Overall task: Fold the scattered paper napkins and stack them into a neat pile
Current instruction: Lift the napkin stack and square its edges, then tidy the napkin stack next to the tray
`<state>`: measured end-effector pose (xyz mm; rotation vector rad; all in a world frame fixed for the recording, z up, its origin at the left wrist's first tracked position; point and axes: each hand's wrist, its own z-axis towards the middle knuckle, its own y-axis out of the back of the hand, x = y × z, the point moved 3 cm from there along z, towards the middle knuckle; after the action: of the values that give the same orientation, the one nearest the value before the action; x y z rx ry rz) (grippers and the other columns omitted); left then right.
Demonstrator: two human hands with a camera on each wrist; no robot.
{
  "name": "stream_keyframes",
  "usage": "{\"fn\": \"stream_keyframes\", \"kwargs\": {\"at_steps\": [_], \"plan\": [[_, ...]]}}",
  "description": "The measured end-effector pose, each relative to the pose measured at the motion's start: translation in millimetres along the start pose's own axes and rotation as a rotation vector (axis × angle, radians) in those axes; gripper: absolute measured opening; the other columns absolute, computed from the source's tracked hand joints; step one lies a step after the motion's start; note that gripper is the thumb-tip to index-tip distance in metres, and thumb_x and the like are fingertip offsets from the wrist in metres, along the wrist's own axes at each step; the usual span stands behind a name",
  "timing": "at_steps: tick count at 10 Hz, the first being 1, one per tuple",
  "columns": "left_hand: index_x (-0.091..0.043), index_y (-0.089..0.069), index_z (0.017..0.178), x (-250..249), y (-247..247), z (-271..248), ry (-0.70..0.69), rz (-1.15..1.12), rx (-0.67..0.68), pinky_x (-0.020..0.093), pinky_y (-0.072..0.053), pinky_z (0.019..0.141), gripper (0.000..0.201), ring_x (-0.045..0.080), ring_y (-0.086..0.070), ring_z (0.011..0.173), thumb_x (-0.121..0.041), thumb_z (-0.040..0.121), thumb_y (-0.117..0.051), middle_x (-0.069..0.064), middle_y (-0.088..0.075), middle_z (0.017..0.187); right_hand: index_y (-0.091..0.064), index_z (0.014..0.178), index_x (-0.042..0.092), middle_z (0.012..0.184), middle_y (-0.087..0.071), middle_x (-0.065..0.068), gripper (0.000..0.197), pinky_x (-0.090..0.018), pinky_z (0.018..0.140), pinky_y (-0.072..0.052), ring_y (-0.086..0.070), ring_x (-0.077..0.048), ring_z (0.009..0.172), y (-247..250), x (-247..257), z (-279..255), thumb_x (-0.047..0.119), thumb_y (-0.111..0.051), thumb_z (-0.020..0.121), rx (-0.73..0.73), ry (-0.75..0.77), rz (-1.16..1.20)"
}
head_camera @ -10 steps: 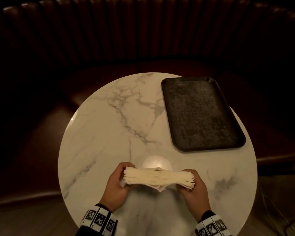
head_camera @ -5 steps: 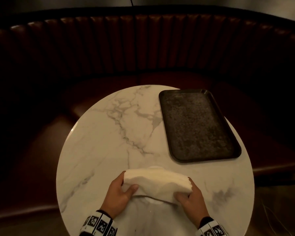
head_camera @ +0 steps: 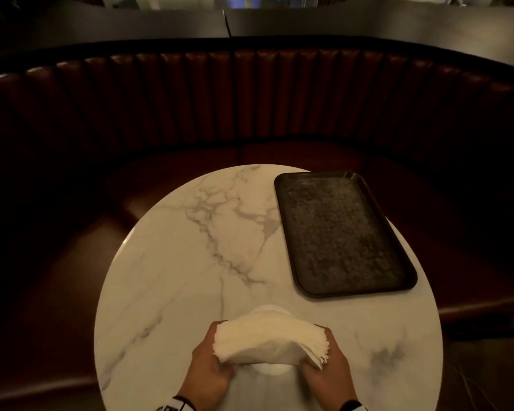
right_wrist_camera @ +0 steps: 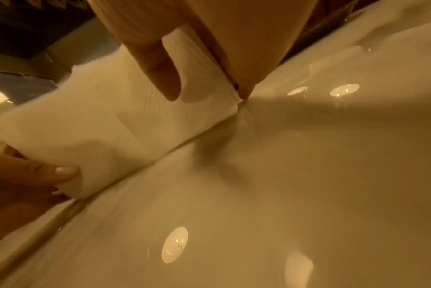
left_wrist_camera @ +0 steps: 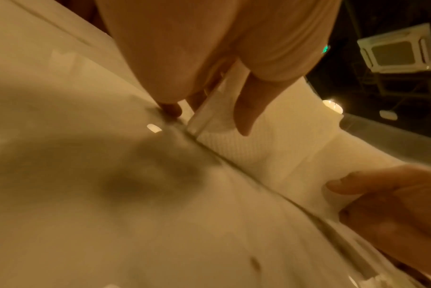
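Note:
A thick stack of white paper napkins stands on its long edge on the round marble table, near the front rim, leaning toward me. My left hand grips the stack's left end, thumb on the near face. My right hand grips the right end, where the layered sheet edges fan out. In the left wrist view the napkin stack meets the tabletop along one edge, with my left thumb on it. The right wrist view shows the same napkin stack held at both ends.
A dark rectangular tray lies on the table's right half, beyond the hands. A curved brown tufted booth seat wraps round the far side of the table. Bright ceiling-light reflections glint on the glossy tabletop.
The stack was held level above the table a second ago with its sheet edges facing me. It has since been tipped and lowered so one long edge rests on the tabletop.

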<state>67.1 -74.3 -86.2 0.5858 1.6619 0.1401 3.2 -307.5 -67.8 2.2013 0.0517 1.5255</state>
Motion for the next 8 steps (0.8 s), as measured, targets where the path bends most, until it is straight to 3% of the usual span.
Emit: {"fn": "stream_keyframes", "kwargs": {"at_steps": [1,2,3,4,5,6,7,8], "plan": [[-0.056,-0.041,0.114,-8.5,2.3,-3.5,0.028,-0.014,0.092,0.013,-0.049,0.086,0.074,-0.012,-0.057,0.101,-0.014,0.067,-0.08,-0.043,-0.052,0.113,-0.037,0.101,0.032,0.084,-0.047,0.024,0.05,0.008,0.06,-0.036,-0.051,-0.01,0.083,-3.7,1.4,-1.7,-0.001,-0.067,0.081,0.003,-0.008,0.016],[-0.042,-0.049,0.121,-14.7,9.2,-4.2,0.011,-0.029,0.05,0.007,-0.04,0.094,0.07,-0.017,-0.053,0.111,-0.037,0.058,-0.079,-0.045,-0.055,0.113,-0.051,0.089,0.034,0.075,-0.067,0.012,0.04,0.0,0.063,-0.041,-0.063,-0.01,0.082,6.2,-2.1,2.5,-0.001,-0.067,0.077,-0.001,0.027,0.0],[-0.033,-0.058,0.12,-14.6,9.3,3.0,0.049,-0.163,0.067,0.017,-0.045,0.094,0.062,0.001,-0.06,0.114,-0.029,0.061,-0.078,-0.023,-0.067,0.115,-0.065,0.092,0.023,0.086,-0.074,0.005,0.036,-0.022,0.074,-0.048,-0.068,-0.019,0.086,31.6,3.7,7.7,-0.007,-0.069,0.073,0.055,0.027,0.035],[-0.016,-0.056,0.12,-33.6,2.0,5.4,0.091,-0.328,0.184,0.022,-0.051,0.085,0.061,0.017,-0.067,0.107,-0.022,0.063,-0.078,-0.002,-0.073,0.11,-0.067,0.098,0.016,0.091,-0.075,-0.002,0.032,-0.027,0.077,-0.051,-0.069,-0.023,0.09,64.7,23.2,14.3,-0.001,-0.074,0.072,0.127,0.034,0.072],[-0.011,-0.044,0.125,-63.2,-8.0,7.7,0.102,-0.385,0.318,0.027,-0.053,0.08,0.08,0.021,-0.069,0.098,-0.021,0.056,-0.085,0.013,-0.067,0.11,-0.068,0.101,0.019,0.093,-0.076,0.002,0.045,-0.028,0.076,-0.054,-0.07,-0.021,0.09,104.2,56.1,23.3,0.035,-0.077,0.06,0.131,0.046,0.102],[-0.035,-0.022,0.142,-106.8,-14.7,20.6,0.028,-0.251,0.333,0.013,-0.043,0.092,0.117,-0.005,-0.051,0.119,-0.051,0.048,-0.089,-0.009,-0.046,0.134,-0.071,0.102,0.024,0.097,-0.075,0.004,0.027,-0.023,0.075,-0.053,-0.069,-0.016,0.093,137.7,103.9,36.3,0.02,-0.076,0.075,0.217,0.114,0.087],[-0.05,-0.005,0.144,-165.7,-22.3,35.9,-0.186,-0.048,0.315,0.017,-0.024,0.11,0.127,-0.015,-0.02,0.136,-0.068,0.046,-0.084,-0.03,-0.021,0.148,-0.071,0.102,0.028,0.101,-0.073,0.006,0.023,-0.025,0.081,-0.054,-0.068,-0.009,0.095,158.8,156.1,50.2,0.016,-0.072,0.082,0.389,0.266,-0.108],[-0.056,-0.018,0.14,-222.6,-42.7,45.2,-0.328,-0.002,0.375,0.027,-0.026,0.114,0.114,-0.004,-0.024,0.139,-0.057,0.05,-0.088,-0.026,-0.026,0.15,-0.07,0.104,0.024,0.101,-0.072,0.006,0.021,-0.023,0.083,-0.053,-0.066,-0.005,0.094,170.1,199.7,58.9,0.017,-0.07,0.084,0.553,0.411,-0.284]]}}
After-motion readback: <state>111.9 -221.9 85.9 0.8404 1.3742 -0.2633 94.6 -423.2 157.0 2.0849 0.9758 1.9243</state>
